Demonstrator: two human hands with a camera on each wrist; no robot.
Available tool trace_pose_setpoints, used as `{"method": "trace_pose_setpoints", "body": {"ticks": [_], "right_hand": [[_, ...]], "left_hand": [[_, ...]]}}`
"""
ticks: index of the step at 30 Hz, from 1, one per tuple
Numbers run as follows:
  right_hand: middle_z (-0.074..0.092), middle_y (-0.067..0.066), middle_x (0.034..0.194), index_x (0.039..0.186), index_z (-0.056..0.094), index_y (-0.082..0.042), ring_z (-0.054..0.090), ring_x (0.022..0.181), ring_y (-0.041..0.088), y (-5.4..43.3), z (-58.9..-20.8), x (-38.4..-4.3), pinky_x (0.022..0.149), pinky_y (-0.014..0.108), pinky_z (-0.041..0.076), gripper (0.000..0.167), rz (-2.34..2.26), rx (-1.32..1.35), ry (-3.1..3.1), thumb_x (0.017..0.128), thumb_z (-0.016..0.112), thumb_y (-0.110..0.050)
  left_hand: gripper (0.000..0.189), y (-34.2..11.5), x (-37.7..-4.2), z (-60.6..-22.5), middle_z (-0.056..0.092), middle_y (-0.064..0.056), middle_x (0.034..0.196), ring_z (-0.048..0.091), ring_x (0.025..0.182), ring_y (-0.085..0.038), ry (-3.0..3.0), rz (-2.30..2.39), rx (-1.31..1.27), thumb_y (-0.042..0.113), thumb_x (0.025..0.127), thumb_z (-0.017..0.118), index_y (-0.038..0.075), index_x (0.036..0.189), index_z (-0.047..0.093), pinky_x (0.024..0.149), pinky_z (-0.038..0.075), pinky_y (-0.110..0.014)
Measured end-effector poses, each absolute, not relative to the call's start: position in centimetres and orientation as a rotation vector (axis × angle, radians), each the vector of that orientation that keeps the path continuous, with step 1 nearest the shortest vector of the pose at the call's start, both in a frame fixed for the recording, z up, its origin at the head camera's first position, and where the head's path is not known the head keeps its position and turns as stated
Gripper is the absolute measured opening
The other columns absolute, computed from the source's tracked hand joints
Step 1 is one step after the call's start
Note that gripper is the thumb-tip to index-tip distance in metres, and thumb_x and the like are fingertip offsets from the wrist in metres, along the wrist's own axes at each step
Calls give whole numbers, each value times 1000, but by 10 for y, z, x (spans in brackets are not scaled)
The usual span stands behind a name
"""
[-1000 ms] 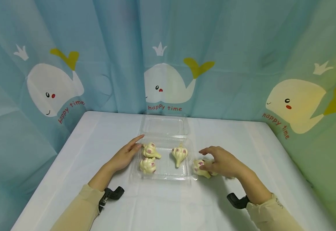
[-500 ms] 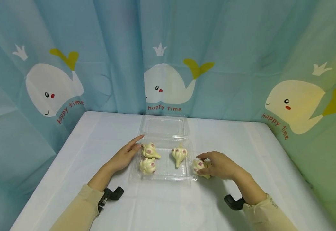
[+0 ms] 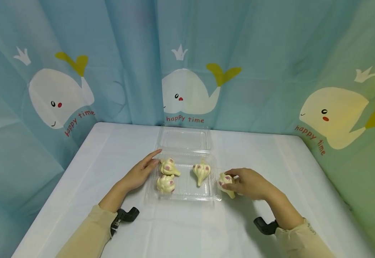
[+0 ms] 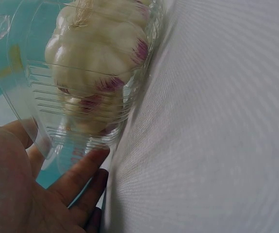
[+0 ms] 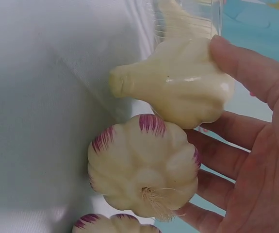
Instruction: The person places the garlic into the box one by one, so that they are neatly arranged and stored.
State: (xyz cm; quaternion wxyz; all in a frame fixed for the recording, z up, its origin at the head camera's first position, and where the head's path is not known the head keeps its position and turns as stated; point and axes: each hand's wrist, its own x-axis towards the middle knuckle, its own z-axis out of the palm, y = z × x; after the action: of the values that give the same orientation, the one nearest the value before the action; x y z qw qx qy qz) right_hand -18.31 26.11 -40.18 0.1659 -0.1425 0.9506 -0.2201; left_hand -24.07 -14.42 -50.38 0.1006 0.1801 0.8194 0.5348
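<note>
In the head view my right hand [image 3: 252,183] pinches a cream garlic bulb [image 3: 225,182] with purple streaks, just right of a clear plastic clamshell box [image 3: 187,196]. The right wrist view shows the thumb [image 5: 248,68] on that bulb's upper side and fingers behind it; its stem points left. Against it lies another garlic bulb [image 5: 141,167], root side toward the camera. My left hand [image 3: 139,175] rests at the box's left side, fingers extended and touching its wall. Inside the box are two bulbs at the left, one garlic bulb [image 3: 169,167] behind another [image 3: 166,184], and one bulb [image 3: 202,172] at the right.
The box's clear lid [image 3: 184,139] lies folded back toward the curtain [image 3: 129,64]. A further garlic bulb [image 5: 115,224] shows at the bottom of the right wrist view. All stands on a white-covered table [image 3: 174,229]; black wrist mounts [image 3: 127,215] sit on both sleeves.
My right hand has come down onto the garlic bulb beside the box and taken hold of it; the bulb has turned slightly. My left hand stays at the box.
</note>
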Motion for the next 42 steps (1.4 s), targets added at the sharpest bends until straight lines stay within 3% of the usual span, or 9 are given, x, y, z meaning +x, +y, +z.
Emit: {"method": "trace_pose_setpoints", "body": {"ticks": [4,12,17,21,25,31,35,42], "right_hand": [[71,8,131,141,64,-13,70,100,13,264,-400,-182,83,38,57,62,-666,-383,2689,96,70,-54],[63,13,144,143,62,-14,66,124,35,266,-390,-179,102,57,52,67,-661,-354,2721,96,65,-62],[67,14,139,139,66,-14,62,126,37,270,-383,-178,103,60,49,62,-630,-380,2808,96,66,-59],[68,13,135,138,67,-15,64,104,24,271,-379,-181,96,50,51,61,-650,-401,2832,96,67,-59],[67,12,135,140,65,-15,52,78,15,270,-376,-184,86,39,47,63,-661,-408,2824,96,66,-60],[67,14,136,141,64,-14,59,71,12,263,-370,-185,86,39,47,64,-664,-452,2851,96,66,-61],[64,14,138,143,62,-16,64,56,13,257,-364,-184,87,39,47,66,-704,-461,2825,96,66,-61],[66,11,133,146,59,-17,66,55,19,249,-358,-184,83,36,46,68,-744,-452,2780,95,65,-63]], "left_hand": [[52,-143,-240,-502,54,-16,153,45,147,-36,2412,1585,528,49,112,41,40,162,31,123,27,-64],[52,-143,-240,-501,54,-17,153,46,147,-37,2420,1586,538,47,112,41,39,163,31,122,28,-64],[53,-143,-240,-500,53,-16,154,44,148,-37,2407,1584,546,48,112,41,39,163,31,123,27,-64],[53,-143,-240,-500,52,-16,155,43,149,-37,2411,1586,533,49,111,41,40,162,31,123,27,-65],[53,-144,-239,-501,52,-17,155,43,149,-38,2408,1591,522,48,112,41,39,162,31,123,26,-65],[52,-144,-239,-502,52,-17,155,44,148,-38,2432,1569,514,48,112,41,40,162,32,122,26,-66],[51,-144,-239,-503,53,-17,154,44,148,-38,2433,1574,518,48,112,41,42,162,32,123,26,-66],[52,-143,-239,-502,52,-17,155,44,149,-37,2423,1579,531,49,112,40,41,162,31,123,26,-65]]}}
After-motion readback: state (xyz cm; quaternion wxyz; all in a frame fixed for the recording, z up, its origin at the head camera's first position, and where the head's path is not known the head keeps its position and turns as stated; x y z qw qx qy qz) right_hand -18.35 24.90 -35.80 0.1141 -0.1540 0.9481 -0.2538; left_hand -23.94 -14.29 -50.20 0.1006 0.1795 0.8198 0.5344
